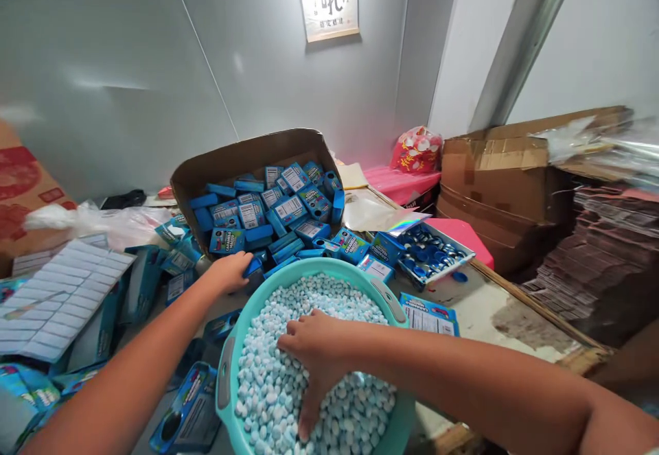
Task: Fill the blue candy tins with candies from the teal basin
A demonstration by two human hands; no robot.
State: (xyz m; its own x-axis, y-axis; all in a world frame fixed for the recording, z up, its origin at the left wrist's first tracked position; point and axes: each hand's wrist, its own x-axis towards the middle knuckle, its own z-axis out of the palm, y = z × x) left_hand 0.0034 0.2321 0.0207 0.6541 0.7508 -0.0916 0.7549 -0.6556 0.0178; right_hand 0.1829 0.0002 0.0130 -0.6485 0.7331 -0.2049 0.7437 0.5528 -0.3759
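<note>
A turquoise basin (225, 345) with grey handles is filled with small pale-blue and white candies (272, 393). My right hand (322, 348) lies on the candies, thumb stretched apart from the fingers and the fingertips pressed among the pieces. Just beyond the basin's left rim, my left hand (231, 273) is closed around a small blue candy box (253, 270), mostly hidden by the hand and the rim. A brown carton (241, 149), tipped toward me, spills many blue printed candy boxes (288, 209) behind the basin.
A white tray of round blue and silver lids (430, 252) stands right of the basin. Flattened blue boxes (432, 314) and an open blue packet (188, 407) lie nearby. White sheets (62, 297) are on the left; brown cartons (494, 187) and stacked cardboard (602, 249) stand right.
</note>
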